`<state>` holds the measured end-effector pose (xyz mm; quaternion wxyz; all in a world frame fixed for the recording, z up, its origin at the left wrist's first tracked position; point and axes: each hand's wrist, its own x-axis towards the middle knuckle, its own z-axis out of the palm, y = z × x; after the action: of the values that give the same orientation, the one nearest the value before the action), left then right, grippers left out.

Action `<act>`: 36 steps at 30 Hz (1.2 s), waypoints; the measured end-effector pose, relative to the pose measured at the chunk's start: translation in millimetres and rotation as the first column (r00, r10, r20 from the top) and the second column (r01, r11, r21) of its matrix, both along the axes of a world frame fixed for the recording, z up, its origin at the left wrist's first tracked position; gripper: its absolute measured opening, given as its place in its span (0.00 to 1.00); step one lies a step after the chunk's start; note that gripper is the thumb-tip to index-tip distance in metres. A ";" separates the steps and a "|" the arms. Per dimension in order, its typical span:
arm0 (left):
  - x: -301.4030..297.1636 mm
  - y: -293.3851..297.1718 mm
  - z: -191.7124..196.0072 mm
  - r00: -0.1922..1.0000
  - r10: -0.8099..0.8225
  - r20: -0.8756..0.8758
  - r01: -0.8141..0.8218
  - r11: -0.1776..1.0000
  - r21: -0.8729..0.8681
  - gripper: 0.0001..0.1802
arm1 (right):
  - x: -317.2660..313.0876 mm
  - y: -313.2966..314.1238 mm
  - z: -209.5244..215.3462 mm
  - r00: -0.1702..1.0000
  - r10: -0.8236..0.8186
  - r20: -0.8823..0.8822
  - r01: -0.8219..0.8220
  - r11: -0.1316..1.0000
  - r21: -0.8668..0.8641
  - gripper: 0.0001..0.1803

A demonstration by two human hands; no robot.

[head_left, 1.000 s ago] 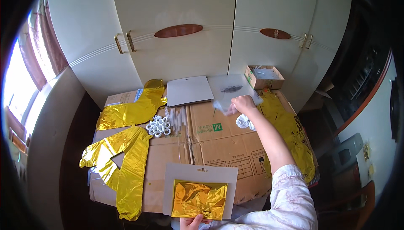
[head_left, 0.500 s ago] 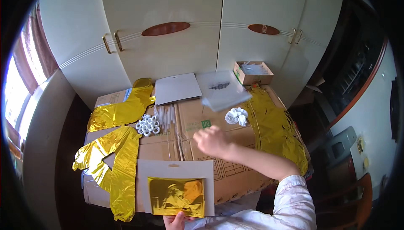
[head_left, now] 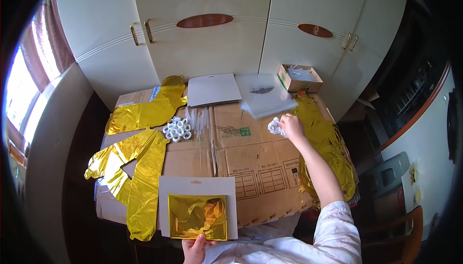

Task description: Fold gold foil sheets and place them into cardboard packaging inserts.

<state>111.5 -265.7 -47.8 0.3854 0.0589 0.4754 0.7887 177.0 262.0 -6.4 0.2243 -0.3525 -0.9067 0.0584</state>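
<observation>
The right hand is closed on a white wad near the tabletop's far right corner. The left hand pinches a grey card with a gold pack at the near edge.

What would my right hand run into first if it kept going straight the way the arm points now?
Probably the clear plastic sleeve. The right hand, closed on a small white bundle, points up and slightly left across the cardboard, and the sleeve lies just beyond it. Depth is hard to judge.

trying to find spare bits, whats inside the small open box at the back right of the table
The small cardboard box holds something pale and crumpled, maybe clear wrapping. Its walls hide whatever lies deeper, so the rest of its contents cannot be told.
</observation>
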 end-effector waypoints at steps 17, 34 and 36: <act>7.2 12.2 26.5 0.998 -0.030 0.052 0.033 0.997 -0.076 0.12 | -48.9 -170.1 -5.6 0.831 0.522 0.193 -0.552 0.818 0.162 0.29; 12.5 20.3 25.6 0.999 0.031 0.020 -0.028 0.988 -0.149 0.12 | -18.2 -194.4 3.0 0.824 0.538 -0.180 -0.563 0.814 -0.145 0.10; 13.5 18.4 22.3 1.000 0.024 0.019 -0.021 0.988 -0.154 0.11 | -18.6 -196.4 6.0 0.813 0.533 -0.233 -0.574 0.802 -0.168 0.09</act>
<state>124.9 -247.4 -25.5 0.3849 0.0154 0.5312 0.7546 158.5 65.6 -0.4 0.2332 -0.0884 -0.9338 0.2566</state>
